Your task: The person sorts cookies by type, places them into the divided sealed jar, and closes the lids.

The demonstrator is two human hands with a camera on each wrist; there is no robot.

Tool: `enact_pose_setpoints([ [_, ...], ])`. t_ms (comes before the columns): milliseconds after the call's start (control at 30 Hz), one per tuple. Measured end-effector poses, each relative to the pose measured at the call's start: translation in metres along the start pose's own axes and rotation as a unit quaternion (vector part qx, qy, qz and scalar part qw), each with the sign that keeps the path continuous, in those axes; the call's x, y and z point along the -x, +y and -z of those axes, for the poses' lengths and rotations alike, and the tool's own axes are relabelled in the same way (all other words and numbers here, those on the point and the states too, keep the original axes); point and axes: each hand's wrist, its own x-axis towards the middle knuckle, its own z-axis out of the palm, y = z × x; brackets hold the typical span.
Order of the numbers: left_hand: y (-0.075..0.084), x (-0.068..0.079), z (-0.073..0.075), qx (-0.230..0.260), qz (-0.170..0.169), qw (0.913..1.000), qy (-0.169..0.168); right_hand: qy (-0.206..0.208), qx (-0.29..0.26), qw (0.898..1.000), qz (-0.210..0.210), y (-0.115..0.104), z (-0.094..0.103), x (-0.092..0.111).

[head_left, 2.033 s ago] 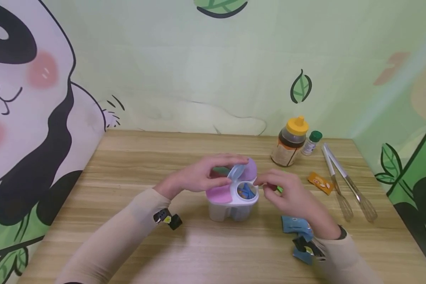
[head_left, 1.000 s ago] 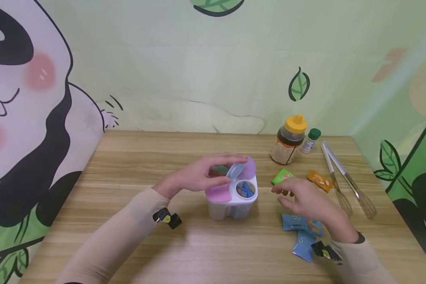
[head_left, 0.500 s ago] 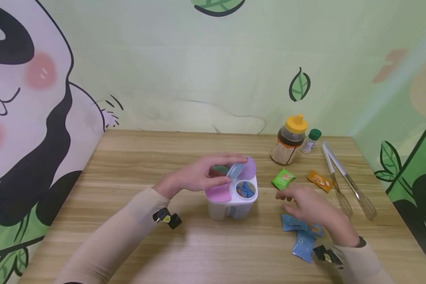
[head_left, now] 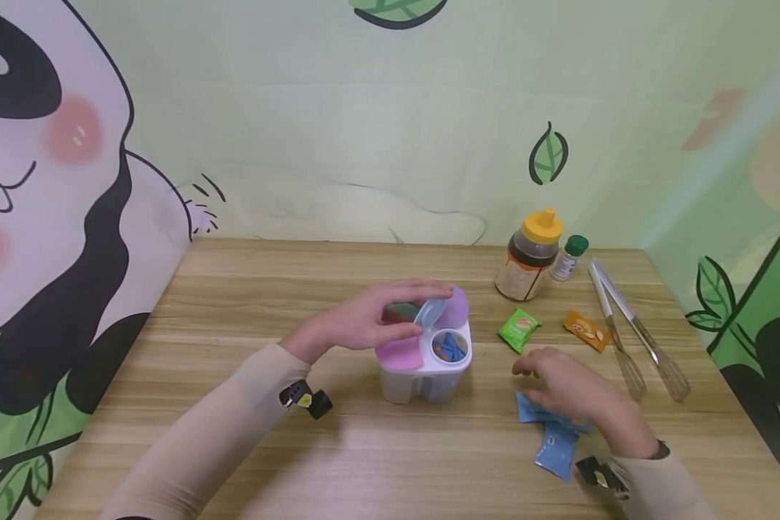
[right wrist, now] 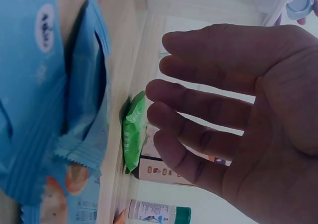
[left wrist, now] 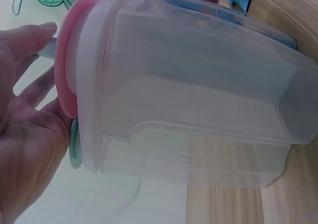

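Observation:
A translucent storage box (head_left: 422, 386) with a white top and coloured flip lids stands in the middle of the table. My left hand (head_left: 367, 314) reaches over it and holds up its blue lid (head_left: 431, 313) between thumb and fingers. Blue packets (head_left: 450, 348) show inside the round opening under that lid. The pink lid (head_left: 399, 354) and purple lid (head_left: 455, 309) are down; a green lid is mostly hidden by the hand. My right hand (right wrist: 238, 110) is spread with nothing in it, just above several blue snack packets (head_left: 555, 448), partly covering them in the head view.
Beyond the right hand lie a green packet (head_left: 518, 329) and an orange packet (head_left: 586, 331). A yellow-capped jar (head_left: 526, 267) and a small green-capped bottle (head_left: 567, 261) stand at the back right. Two metal whisks (head_left: 650, 347) lie near the right side of the table.
The right hand has moved from the box's opening rightward and down toward the blue packets, uncovering the green packet. The left hand and the raised lid have stayed in place.

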Motion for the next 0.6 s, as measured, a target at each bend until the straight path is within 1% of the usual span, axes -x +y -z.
enact_pose_setpoints([
  [300, -0.0012, 0.0002, 0.0005, -0.010, -0.001, 0.9999, 0.001, -0.018, 0.003, 1.000, -0.015, 0.0020, -0.0052, 0.0006],
  [600, -0.0006, 0.0001, 0.0011, -0.014, 0.001, 0.9999, 0.001, -0.067, 0.003, 0.997, -0.031, 0.0016, -0.0045, 0.0018],
])
